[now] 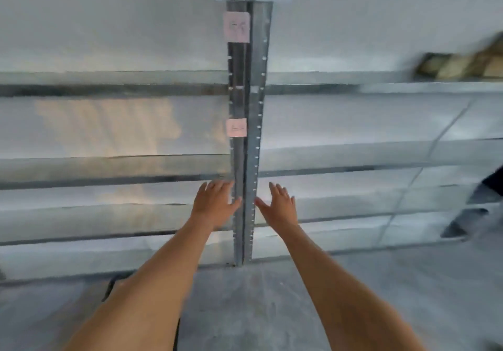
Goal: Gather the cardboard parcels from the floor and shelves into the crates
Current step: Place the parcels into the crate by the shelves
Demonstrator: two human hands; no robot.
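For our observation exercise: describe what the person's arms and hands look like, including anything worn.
Both forearms are bare, with no sleeves in view. The left hand and right hand wear no gloves; no rings, watch or bands are visible, though blur hides fine detail.

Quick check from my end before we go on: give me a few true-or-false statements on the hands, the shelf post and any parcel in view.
1. Both hands are open and hold nothing. True: left hand and right hand have straight fingers.
2. The upright shelf post stands between the hands. True.
3. The post carries no labels. False: two pink labels are stuck on it.
4. A crate sits on the floor under the hands. False: only bare floor shows.
5. Blurred cardboard lies on a shelf at upper right. True.
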